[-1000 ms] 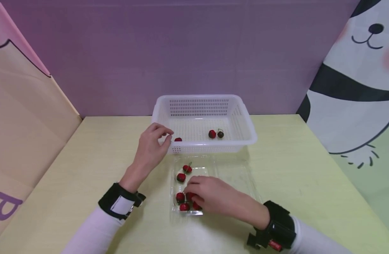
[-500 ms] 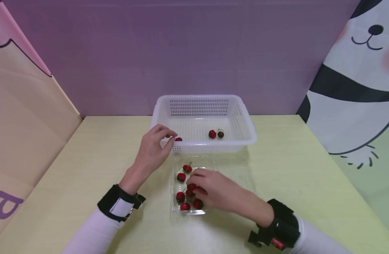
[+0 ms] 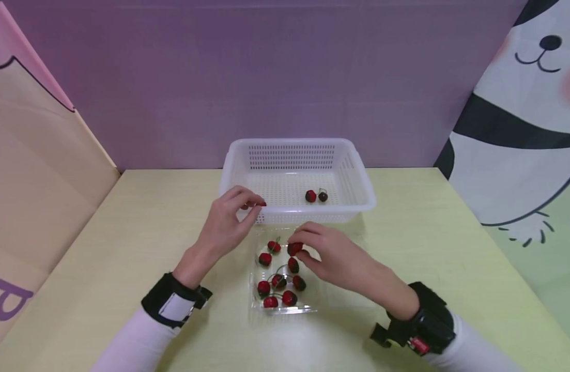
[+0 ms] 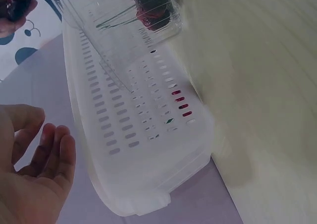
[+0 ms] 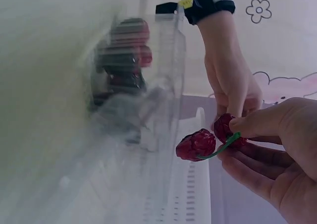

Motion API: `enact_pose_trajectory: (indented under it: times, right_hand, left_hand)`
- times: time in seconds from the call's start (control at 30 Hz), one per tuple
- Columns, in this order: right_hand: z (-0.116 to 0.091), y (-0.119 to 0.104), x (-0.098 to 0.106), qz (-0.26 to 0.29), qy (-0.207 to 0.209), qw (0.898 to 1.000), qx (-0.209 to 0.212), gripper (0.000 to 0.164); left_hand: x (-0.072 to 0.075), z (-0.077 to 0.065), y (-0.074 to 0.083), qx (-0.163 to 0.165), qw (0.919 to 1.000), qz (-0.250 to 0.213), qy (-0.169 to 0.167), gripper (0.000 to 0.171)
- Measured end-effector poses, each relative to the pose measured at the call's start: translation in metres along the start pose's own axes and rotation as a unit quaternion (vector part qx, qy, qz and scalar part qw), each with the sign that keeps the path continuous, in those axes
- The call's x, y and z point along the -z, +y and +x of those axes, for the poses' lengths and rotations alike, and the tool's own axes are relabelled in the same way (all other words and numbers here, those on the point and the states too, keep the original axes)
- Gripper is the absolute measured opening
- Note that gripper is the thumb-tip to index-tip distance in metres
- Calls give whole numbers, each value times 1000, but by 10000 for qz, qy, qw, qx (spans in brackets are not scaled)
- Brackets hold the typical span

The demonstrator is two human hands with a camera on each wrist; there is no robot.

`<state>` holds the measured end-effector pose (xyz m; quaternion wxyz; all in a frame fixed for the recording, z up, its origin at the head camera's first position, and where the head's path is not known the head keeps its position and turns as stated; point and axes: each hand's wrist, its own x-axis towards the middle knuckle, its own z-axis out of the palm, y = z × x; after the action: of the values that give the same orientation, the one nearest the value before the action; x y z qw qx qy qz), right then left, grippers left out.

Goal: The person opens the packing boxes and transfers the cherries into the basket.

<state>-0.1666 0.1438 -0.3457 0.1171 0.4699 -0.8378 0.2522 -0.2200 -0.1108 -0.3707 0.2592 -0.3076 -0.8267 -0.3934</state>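
White slotted basket (image 3: 308, 216), upright near the middle of the worktop's (image 3: 429, 232) far edge. Inside, right of centre, a red cherry (image 3: 310, 196) just beside a darker cherry (image 3: 323, 197); near the left end, another red cherry (image 3: 263, 204), partly hidden by the left hand (image 3: 229, 214). Immediately nearer, a clear plastic container (image 3: 289, 310), flat, with dark-patched red cherries (image 3: 289, 298) scattered inside. Above it, one glossy cherry (image 5: 225, 126) pinched in the right hand (image 3: 328, 253), a second (image 5: 196, 144) dangling by its green stem (image 5: 220, 150).
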Motion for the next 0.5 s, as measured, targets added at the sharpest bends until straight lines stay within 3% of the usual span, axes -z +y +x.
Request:
enact_pose_trajectory:
  times: [0.23,0.5]
  right_hand:
    - [1,12,9,-78,346,9994,-5,21]
    - [2,19,19,-161,615,9975,-301,26]
  left_hand:
    - [-4,-2,1,-30,9995,-131,-303,14]
    - [-8,-3,6,-204,9964,-372,-737,16]
